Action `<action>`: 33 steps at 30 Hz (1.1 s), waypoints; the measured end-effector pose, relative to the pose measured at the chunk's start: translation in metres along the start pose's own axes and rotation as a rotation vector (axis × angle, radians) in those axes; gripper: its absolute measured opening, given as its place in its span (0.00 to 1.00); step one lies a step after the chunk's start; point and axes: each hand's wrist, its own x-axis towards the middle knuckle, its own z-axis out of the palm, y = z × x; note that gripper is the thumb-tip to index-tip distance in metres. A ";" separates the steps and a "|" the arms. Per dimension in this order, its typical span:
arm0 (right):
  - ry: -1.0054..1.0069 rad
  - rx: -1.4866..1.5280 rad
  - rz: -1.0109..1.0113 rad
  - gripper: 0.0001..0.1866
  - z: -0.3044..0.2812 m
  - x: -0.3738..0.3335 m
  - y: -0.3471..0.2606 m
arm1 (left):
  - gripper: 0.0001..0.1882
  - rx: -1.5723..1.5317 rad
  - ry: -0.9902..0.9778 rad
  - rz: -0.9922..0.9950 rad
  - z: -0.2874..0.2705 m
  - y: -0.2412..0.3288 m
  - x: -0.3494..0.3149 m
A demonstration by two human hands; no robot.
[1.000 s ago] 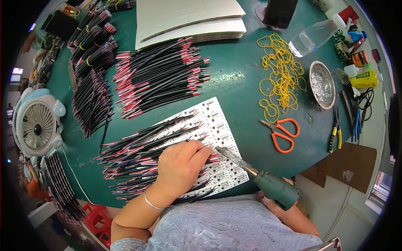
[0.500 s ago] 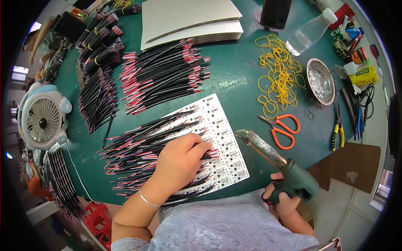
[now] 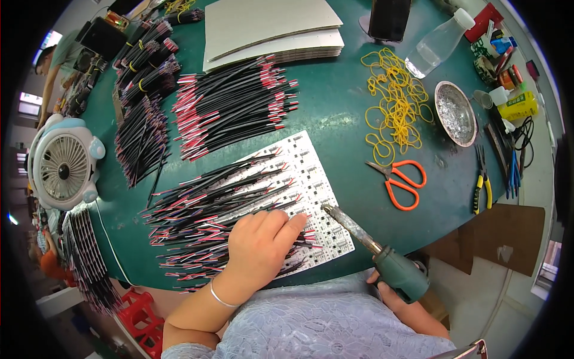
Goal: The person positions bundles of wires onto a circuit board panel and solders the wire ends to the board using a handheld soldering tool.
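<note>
My left hand [image 3: 260,244] is closed over black cables [image 3: 221,200] with stripped, red and white wire ends, pinching one at its end. Its fingertips are partly hidden. These cables lie in rows across a white circuit board panel [image 3: 323,221] dotted with small black parts. My right hand [image 3: 394,296] grips a green soldering gun [image 3: 402,275], whose body hides most of the fingers. The gun's metal tip [image 3: 330,210] hovers over or touches the panel's right part, just right of my left fingertips; I cannot tell which.
Orange-handled scissors [image 3: 402,184], yellow rubber bands [image 3: 394,102], a metal bowl [image 3: 455,113], pliers [image 3: 482,185] and a bottle [image 3: 439,45] lie to the right. Cable piles [image 3: 233,107], cardboard sheets [image 3: 272,30] and a fan [image 3: 63,167] stand beyond and left. Another person [image 3: 60,66] is far left.
The soldering gun has swung left, bringing its tip from beside the panel to above its right part. My left hand has shifted slightly down along the cable rows.
</note>
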 end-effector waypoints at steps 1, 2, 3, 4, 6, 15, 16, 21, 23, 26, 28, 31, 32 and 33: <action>0.021 0.066 0.008 0.15 0.000 0.003 -0.005 | 0.15 -0.005 0.017 -0.004 0.002 0.000 0.000; 0.043 0.131 0.015 0.15 -0.002 0.005 -0.009 | 0.15 -0.010 0.018 -0.006 0.003 0.000 0.000; 0.042 0.125 0.017 0.15 -0.004 0.007 -0.012 | 0.14 -0.025 0.011 0.006 0.004 -0.002 0.000; 0.021 0.120 0.012 0.14 -0.006 0.010 -0.016 | 0.13 -0.039 0.005 0.017 0.004 -0.003 0.000; 0.001 0.110 0.007 0.14 -0.006 0.014 -0.020 | 0.12 -0.036 0.001 0.013 0.006 -0.004 0.000; 0.019 0.041 -0.035 0.15 0.004 0.012 -0.013 | 0.11 -0.050 -0.004 0.002 0.009 -0.008 -0.003; 0.016 -0.005 -0.048 0.15 0.005 0.010 -0.010 | 0.10 -0.027 -0.002 0.013 0.009 -0.008 -0.003; -0.017 -0.134 -0.078 0.14 0.003 0.019 -0.020 | 0.10 -0.042 0.002 0.002 0.010 -0.009 -0.003; 0.025 -0.091 -0.137 0.12 0.005 0.023 -0.023 | 0.10 -0.044 0.007 0.002 0.009 -0.007 -0.002; -0.005 -0.113 -0.133 0.11 0.003 0.023 -0.026 | 0.13 -0.096 -0.005 -0.032 0.006 -0.006 -0.001; -0.031 -0.176 -0.087 0.13 0.003 0.019 -0.025 | 0.14 -0.106 -0.024 -0.031 0.005 -0.007 -0.001; -0.016 -0.231 -0.060 0.16 0.000 0.012 -0.025 | 0.15 -0.106 -0.023 -0.037 0.006 -0.007 -0.002; 0.024 -0.225 -0.079 0.15 0.000 0.010 -0.025 | 0.15 -0.104 -0.025 -0.038 0.007 -0.008 -0.003; 0.026 -0.224 -0.077 0.15 -0.001 0.008 -0.023 | 0.12 -0.094 -0.022 -0.035 0.008 -0.008 -0.003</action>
